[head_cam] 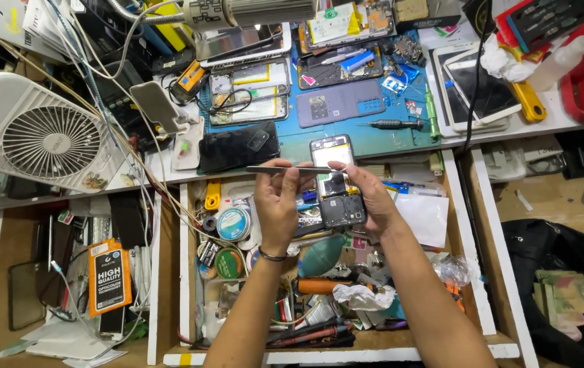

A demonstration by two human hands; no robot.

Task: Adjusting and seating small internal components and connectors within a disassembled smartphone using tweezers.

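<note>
My left hand grips thin metal tweezers held level, their tip pointing right toward the fingers of my right hand. My right hand cradles an opened phone with its back cover off, showing a yellow-edged battery area and dark boards. Both hands hover over an open drawer just below the edge of the blue work mat. A thin bracelet circles my left wrist.
On the mat lie a black phone, a grey back cover, opened phones and a screwdriver. A white fan stands left. The drawer holds tape rolls, a green blower and tools. A black bag sits right.
</note>
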